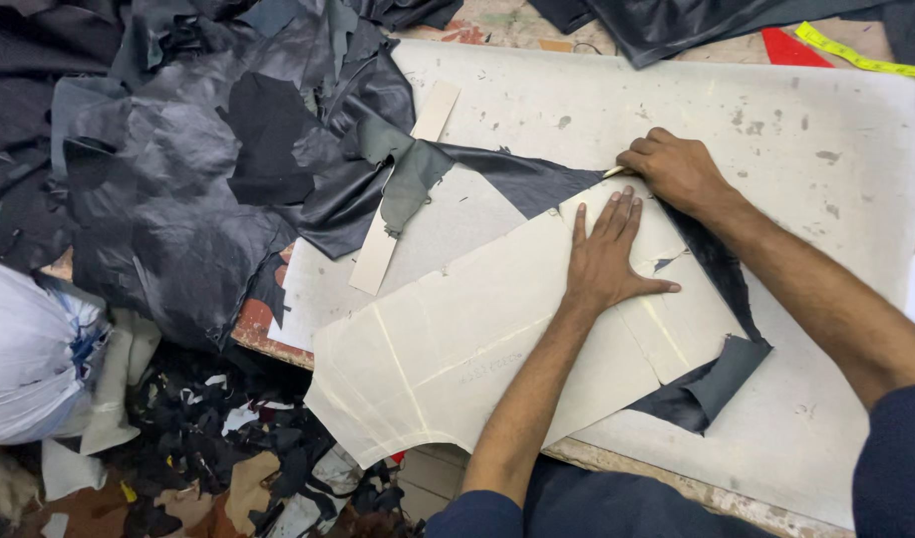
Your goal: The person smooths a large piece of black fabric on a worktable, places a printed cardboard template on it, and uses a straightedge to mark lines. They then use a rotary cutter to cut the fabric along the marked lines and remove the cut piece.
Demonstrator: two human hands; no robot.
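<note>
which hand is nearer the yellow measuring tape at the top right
Right. The right hand is just below-left of the yellow measuring tape; the left hand presses the cream pattern, lower and further away.

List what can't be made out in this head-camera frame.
- Tool in the right hand: only a pale tip shows; the fist hides the rest.
- Black leather under the cream pattern: mostly covered, outline unknown.
- Faint writing on the pattern: too small.
- Yellow tape measure: cut off by the frame's right edge.
</note>
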